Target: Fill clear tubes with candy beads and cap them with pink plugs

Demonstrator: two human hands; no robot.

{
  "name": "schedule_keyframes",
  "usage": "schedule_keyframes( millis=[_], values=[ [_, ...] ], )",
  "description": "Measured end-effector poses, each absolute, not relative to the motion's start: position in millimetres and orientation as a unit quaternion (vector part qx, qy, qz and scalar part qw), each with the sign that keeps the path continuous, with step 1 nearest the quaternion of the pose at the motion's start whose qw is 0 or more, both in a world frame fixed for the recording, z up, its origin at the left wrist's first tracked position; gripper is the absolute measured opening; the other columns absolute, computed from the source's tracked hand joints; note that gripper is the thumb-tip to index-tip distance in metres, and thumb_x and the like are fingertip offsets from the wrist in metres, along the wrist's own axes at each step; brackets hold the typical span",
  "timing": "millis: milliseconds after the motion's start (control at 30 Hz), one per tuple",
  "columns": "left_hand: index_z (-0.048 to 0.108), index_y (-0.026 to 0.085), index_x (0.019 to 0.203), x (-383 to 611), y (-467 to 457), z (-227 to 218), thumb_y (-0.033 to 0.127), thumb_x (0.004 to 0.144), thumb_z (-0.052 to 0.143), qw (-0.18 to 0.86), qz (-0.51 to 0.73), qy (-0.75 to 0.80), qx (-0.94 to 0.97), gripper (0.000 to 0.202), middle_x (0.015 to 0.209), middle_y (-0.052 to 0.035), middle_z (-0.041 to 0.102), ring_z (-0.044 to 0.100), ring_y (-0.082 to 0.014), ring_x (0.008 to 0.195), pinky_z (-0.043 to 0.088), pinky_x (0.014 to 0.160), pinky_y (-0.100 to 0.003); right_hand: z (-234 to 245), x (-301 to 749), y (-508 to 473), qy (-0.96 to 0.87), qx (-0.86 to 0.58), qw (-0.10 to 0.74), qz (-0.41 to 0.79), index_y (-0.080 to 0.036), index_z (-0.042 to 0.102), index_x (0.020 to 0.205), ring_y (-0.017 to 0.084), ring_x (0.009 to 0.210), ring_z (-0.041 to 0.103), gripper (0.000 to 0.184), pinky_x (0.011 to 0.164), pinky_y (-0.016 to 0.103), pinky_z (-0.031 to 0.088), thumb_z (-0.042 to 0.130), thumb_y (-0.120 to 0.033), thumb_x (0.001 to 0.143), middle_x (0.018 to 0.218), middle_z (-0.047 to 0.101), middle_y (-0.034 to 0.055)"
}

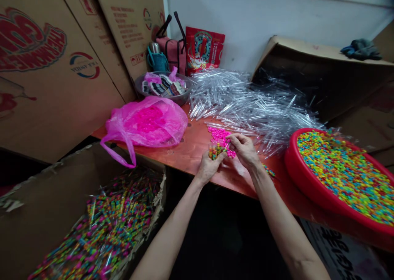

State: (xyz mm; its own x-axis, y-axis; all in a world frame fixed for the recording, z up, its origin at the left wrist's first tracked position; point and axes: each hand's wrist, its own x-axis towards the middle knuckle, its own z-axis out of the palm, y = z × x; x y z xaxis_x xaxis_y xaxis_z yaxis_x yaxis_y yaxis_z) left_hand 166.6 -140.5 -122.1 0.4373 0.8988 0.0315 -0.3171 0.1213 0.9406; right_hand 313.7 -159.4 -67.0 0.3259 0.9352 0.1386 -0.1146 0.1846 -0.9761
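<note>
My left hand (205, 169) is closed around several clear tubes (214, 152) filled with colourful candies, their upper ends sticking up past the fingers. Just to the right, my right hand (246, 152) has its thumb and fingertips pinched together close to the tube tops. What sits in that pinch is too small to make out. Small bright pink caps (218, 132) lie in a loose patch on the orange-red table (172, 155), right behind both hands. A few loose candies (268, 171) rest beside my right wrist.
Empty clear tubes (246, 103) are heaped at the back. A red basin (292, 165) of candies stands right. At left are a pink plastic bag (172, 124) and a cardboard box (46, 194) with filled tubes (123, 214). Behind them sits a grey bowl (181, 97).
</note>
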Motion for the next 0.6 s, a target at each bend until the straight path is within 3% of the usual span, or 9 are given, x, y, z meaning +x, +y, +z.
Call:
schedule_keyframes(
  millis=[200,400,600],
  values=[
    [0.076,0.015,0.103,167,-140,-125,0.047,0.080,0.082,0.682,0.455,0.297,0.490,0.039,0.073,-0.0018,0.070,0.059,-0.0111,0.060,0.048,0.058,-0.023,-77,310,-164,-0.452,-0.503,0.642,0.361,-0.022,0.067,0.086,0.012,0.055,0.051,0.036,0.054,0.025,0.044,0.077,-0.057,0.083,0.063,0.056,-0.0036],
    [0.076,0.015,0.095,166,-142,-119,0.046,0.079,0.082,0.691,0.465,0.292,0.470,0.035,0.072,-0.0011,0.067,0.055,-0.0096,0.055,0.044,0.054,-0.023,-82,300,-170,-0.479,-0.518,0.639,0.307,-0.024,0.065,0.095,0.014,0.068,0.060,0.032,0.064,0.028,0.052,0.081,-0.048,0.081,0.082,0.066,-0.0003],
    [0.069,0.015,0.081,164,-141,-116,0.048,0.081,0.079,0.694,0.453,0.269,0.490,0.035,0.065,0.0011,0.060,0.050,-0.0082,0.051,0.039,0.051,-0.023,-75,308,-169,-0.563,-0.511,0.601,0.246,-0.024,0.067,0.090,0.016,0.072,0.059,0.028,0.066,0.029,0.051,0.078,-0.049,0.084,0.081,0.064,0.0009]
  ],
)
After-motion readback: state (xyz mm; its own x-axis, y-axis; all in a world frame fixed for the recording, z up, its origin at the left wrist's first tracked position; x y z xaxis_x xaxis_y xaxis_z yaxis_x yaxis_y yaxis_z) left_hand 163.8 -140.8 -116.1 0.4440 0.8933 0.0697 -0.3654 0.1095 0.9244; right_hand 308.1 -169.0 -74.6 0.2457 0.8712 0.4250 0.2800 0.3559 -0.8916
